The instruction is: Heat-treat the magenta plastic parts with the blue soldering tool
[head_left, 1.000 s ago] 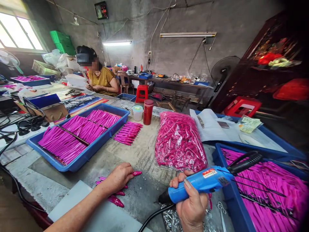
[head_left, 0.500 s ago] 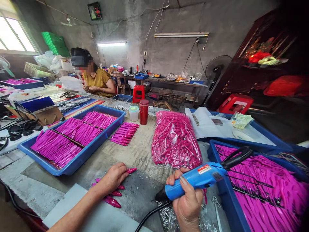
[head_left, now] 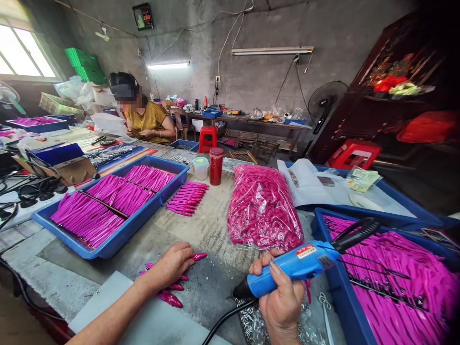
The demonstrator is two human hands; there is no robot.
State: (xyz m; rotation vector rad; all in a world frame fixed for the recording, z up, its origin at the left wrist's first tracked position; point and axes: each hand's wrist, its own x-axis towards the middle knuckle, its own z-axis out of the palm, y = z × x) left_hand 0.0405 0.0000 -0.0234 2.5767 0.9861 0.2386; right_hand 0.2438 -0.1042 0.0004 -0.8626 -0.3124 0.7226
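My left hand (head_left: pixel 175 264) rests on the grey table, fingers curled over a few loose magenta pieces (head_left: pixel 168 298); one tip sticks out past my fingers (head_left: pixel 200 257). My right hand (head_left: pixel 281 303) is wrapped round a blue electric hand tool (head_left: pixel 293 270) with a black nose and a black cord (head_left: pixel 223 325). The tool points right, over the near blue tray (head_left: pixel 341 297) of magenta pieces. A clear bag of pink pieces (head_left: pixel 263 207) lies just beyond my right hand.
A long blue tray (head_left: pixel 118 235) holds rows of magenta pieces at the left, with a loose row (head_left: pixel 187 198) beside it. A red flask (head_left: pixel 216 166) and a lidded cup (head_left: pixel 200 168) stand behind. Another person (head_left: pixel 145 117) sits at the far left. Cables (head_left: pixel 21 189) lie at the left.
Only the camera has shifted slightly. Both hands keep their places and their grips.
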